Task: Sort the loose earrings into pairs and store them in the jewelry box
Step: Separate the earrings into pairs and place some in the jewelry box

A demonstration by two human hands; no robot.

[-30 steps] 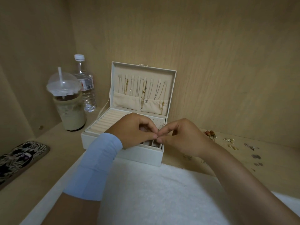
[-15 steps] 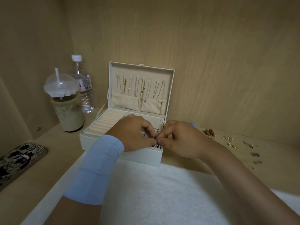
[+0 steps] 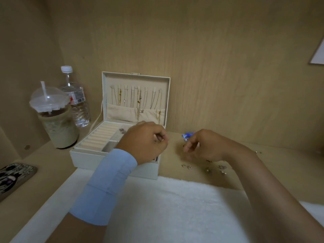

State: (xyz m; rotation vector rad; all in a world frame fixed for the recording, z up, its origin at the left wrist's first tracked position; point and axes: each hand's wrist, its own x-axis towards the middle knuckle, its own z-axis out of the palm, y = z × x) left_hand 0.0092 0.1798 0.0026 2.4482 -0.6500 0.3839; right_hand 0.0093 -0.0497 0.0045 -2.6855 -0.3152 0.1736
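The wooden worktop (image 3: 280, 172) carries a white fleecy cloth (image 3: 166, 207) at its near edge. Just beyond the cloth, left of centre, stands the jewelry box (image 3: 87, 158). Its long axis runs left to right, and its lid (image 3: 136, 81) stands upright at the far side with the hung chains facing near.

The left hand (image 3: 145, 142), with a pale blue band (image 3: 108, 183) on its wrist, hangs over the right end of the box. Its fingers are curled and the thumb meets the forefinger. Whether it pinches anything is too small to tell.

The right hand (image 3: 205, 146) hovers over the worktop right of the box, loosely curled, and its hold is likewise unclear. The loose earrings (image 3: 187, 166) lie scattered beneath and near it.
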